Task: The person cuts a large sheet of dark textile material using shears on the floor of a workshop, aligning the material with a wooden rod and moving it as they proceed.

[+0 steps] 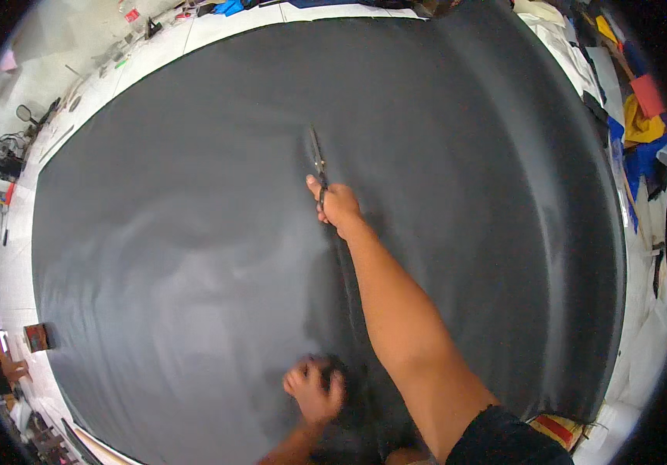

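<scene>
A large black sheet of smooth, slightly shiny material [194,116] is spread over a white table. Well out over its middle, my right hand [339,208] is closed around the handles of a pair of scissors [318,157], whose blades point away from me. From the scissors back toward me runs a cut edge or seam line in the sheet, partly behind my right forearm. Nearer to me and left of that line, my left hand [318,394] rests on the sheet with bent fingers spread apart. A dark patch beside its fingertips is hard to make out.
The white table edge [16,263] shows along the left. A small brown box [36,338] sits there beside the sheet. On the right, the sheet bulges in a long fold, and colourful scraps, including a yellow piece [643,120], lie beyond it. A red-and-yellow item [556,428] is at the lower right.
</scene>
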The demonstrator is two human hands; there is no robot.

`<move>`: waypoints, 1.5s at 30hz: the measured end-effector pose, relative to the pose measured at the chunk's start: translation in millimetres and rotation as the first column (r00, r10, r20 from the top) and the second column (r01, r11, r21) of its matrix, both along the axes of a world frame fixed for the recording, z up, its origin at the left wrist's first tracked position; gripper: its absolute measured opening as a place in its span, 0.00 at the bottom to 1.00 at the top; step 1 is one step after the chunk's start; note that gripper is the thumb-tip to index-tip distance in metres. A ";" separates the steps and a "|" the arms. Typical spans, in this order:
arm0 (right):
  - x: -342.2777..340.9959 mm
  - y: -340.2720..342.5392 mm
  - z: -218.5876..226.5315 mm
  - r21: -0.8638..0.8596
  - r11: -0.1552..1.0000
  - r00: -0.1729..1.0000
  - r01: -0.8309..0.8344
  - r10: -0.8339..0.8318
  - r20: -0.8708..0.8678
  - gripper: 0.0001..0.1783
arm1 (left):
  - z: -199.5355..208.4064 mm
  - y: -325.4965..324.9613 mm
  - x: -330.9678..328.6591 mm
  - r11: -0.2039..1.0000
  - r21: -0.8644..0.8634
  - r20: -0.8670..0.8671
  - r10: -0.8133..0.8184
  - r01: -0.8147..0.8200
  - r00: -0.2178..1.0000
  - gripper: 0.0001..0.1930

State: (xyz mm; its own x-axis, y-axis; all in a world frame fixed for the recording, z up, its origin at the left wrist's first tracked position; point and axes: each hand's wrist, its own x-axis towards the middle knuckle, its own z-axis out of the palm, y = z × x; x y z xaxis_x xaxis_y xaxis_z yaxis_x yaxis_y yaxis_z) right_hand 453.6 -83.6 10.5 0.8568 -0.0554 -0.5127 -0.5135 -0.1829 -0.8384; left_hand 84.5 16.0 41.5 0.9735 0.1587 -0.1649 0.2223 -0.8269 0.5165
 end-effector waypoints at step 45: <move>318.7 49.6 8.6 -0.053 0.997 0.997 0.064 -0.062 0.043 0.32 | -30.6 50.9 364.4 0.965 0.262 0.026 -0.025 0.017 0.999 0.39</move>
State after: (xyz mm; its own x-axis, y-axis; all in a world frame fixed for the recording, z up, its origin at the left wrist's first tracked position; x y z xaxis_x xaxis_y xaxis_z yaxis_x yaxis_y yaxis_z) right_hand 772.2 -34.1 19.1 0.8712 -0.1367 -0.4716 -0.4904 -0.1977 -0.8488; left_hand 448.9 66.9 10.9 0.9807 0.1723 -0.0926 0.1921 -0.9382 0.2878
